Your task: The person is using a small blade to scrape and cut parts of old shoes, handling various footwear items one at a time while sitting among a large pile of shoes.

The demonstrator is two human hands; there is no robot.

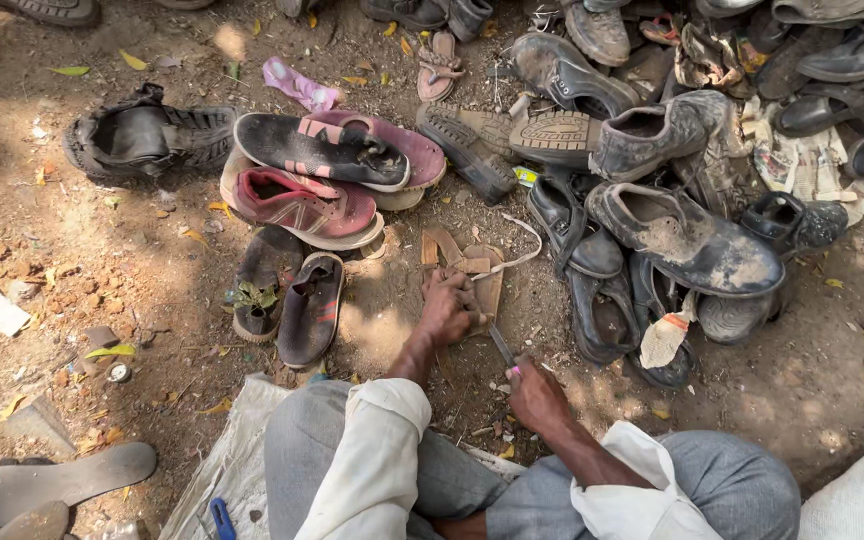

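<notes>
Fingers first: my left hand (pixel 447 305) is curled down flat and closed over a worn tan sandal (pixel 472 268) lying on the dirt, pinning it in place, and the fingers of my right hand (pixel 535 395) are wrapped shut around the handle of a small blade tool (pixel 501 345) whose tip points up toward the sandal's near edge, just beside the left hand. Can't tell if the blade actually touches the sole. A loose pale strap (pixel 517 258) loops off the sandal's far side. Working outward, there's a dark slip-on shoe (pixel 310 310) just left of the sandal, with another dark shoe (pixel 260 285) beside it that has a bit of green weed in it. Beyond those sit a maroon sneaker (pixel 302 205) and a black-and-pink sneaker (pixel 322 150) stacked against each other, and further left a black shoe lying open (pixel 142 135). On the right is a big jumble of dusty black leather shoes (pixel 687 240), piled up and running off the top right corner. Near my knees, grey trousers and rolled white sleeves, plus a white sack (pixel 237 455) on the ground with a blue-handled thing (pixel 222 518) on it. Bottom left, a grey sole (pixel 62 480) lies flat.
</notes>
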